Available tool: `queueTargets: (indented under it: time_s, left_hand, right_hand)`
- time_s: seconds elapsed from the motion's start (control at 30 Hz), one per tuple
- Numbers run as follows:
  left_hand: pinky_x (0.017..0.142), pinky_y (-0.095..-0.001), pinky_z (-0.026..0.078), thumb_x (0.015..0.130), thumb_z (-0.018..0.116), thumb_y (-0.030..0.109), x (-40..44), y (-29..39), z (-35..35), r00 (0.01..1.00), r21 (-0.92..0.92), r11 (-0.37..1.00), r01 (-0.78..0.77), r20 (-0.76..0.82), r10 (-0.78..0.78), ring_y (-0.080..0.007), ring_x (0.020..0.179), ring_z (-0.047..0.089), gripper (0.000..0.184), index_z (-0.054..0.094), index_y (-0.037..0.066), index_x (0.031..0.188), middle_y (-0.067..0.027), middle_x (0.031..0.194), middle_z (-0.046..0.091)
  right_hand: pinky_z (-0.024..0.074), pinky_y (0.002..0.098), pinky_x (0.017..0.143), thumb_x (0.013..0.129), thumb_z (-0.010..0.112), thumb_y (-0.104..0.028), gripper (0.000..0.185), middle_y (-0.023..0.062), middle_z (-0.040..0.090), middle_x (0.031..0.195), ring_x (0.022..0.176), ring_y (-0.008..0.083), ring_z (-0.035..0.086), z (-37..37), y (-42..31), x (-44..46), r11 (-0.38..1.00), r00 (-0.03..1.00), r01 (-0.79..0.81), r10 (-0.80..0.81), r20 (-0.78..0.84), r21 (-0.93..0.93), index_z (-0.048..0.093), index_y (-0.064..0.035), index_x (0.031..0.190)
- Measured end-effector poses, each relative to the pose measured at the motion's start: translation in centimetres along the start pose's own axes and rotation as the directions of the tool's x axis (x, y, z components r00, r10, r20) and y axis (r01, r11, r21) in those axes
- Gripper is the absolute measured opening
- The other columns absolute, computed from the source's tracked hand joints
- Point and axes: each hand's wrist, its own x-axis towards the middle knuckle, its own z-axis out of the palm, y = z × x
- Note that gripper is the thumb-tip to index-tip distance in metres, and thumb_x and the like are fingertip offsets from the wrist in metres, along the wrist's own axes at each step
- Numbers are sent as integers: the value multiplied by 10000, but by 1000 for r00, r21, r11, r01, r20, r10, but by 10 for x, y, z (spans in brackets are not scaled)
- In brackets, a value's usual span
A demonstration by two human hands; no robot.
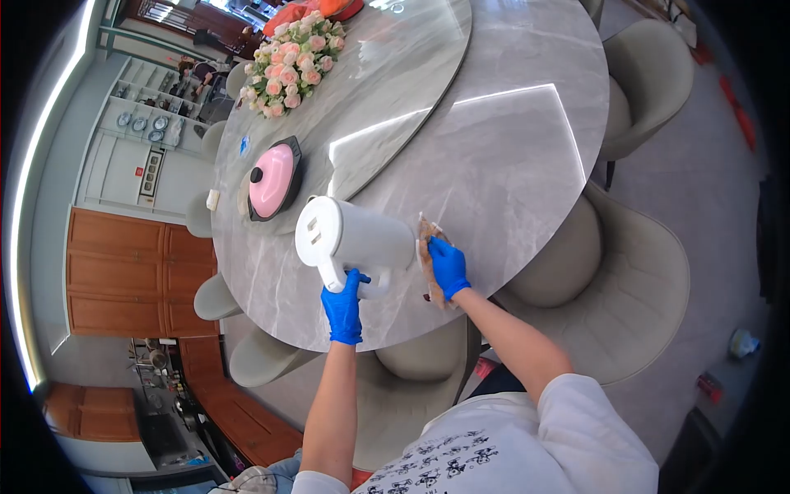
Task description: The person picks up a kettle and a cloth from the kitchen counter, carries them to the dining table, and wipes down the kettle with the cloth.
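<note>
A white electric kettle is tipped on its side above the grey marble table, its lid toward the left. My left hand, in a blue glove, wraps around the kettle's handle. In my right hand, also gloved in blue, is a crumpled brown cloth, close to the kettle's base. Whether the cloth touches the base I cannot tell. Beyond the kettle, a pan with a pink lid and black knob rests on the table.
The round marble table carries a raised turntable with a bouquet of pink roses. Grey chairs stand around the rim, close in front and to the right. Wooden cabinets line the left side.
</note>
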Motion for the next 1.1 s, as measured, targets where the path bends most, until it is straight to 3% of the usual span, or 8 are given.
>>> queueTargets:
  time_s: [0.03,0.17,0.23,0.47,0.63,0.8,0.87,1.1]
  left_hand:
    - [588,-298,483,841,628,128,-1,6,2,1000,-40,999,24,-18,-24,-176,688,624,261,555,-4,1053,-89,798,646]
    - [539,-349,514,839,583,119,3,37,4,992,-105,989,108,-58,-115,-241,574,616,256,531,-25,1044,-115,722,620]
    - [538,-356,512,824,574,113,18,30,-6,988,-217,967,133,-46,-146,-243,563,602,231,531,-16,1010,-109,693,595]
    - [469,-358,423,768,528,130,50,29,-16,963,-466,872,147,-135,-235,-212,478,454,114,502,50,845,-68,594,452]
    - [469,-360,426,769,510,133,50,26,-26,964,-493,850,184,-77,-254,-208,471,446,93,483,57,815,-67,583,441]
    - [447,-356,423,772,503,111,48,33,-16,970,-440,886,144,-114,-214,-208,465,450,72,478,51,803,-73,579,445]
    - [432,-349,424,779,497,105,52,36,-14,974,-406,906,121,-129,-187,-208,457,453,74,492,40,814,-76,578,450]
    - [459,-348,421,780,508,130,64,34,-11,961,-414,902,118,-183,-210,-194,475,446,72,493,69,815,-62,588,449]
  right_hand:
    - [497,359,815,888,569,-247,328,129,620,1129,985,280,607,5,10,2,965,1000,5,0,-17,264,598,-134,1194]
    - [462,372,890,835,634,-212,428,138,549,1252,1085,298,549,16,-21,1,862,971,233,-236,-51,451,566,-82,1237]
    - [394,388,983,798,662,-228,535,158,444,1366,1198,327,467,10,-37,6,890,900,434,-434,32,-140,519,-32,1275]
    - [315,403,1056,786,666,-226,668,173,405,1397,1263,345,407,0,-11,0,785,763,619,-599,245,-10,400,-24,1365]
    - [266,413,1079,777,687,-286,783,191,350,1428,1299,347,356,18,-76,-11,751,866,499,-441,233,-432,309,-26,1411]
    - [263,428,1076,793,666,-315,764,176,302,1462,1319,367,317,47,-28,5,809,848,525,-473,237,-263,310,-32,1407]
    - [275,428,1075,793,670,-313,763,166,262,1485,1345,362,283,32,-5,8,846,779,513,-531,334,147,315,-44,1412]
    - [220,450,1109,763,713,-326,827,178,202,1503,1359,407,225,31,-40,-19,805,817,558,-491,302,-202,301,-40,1420]
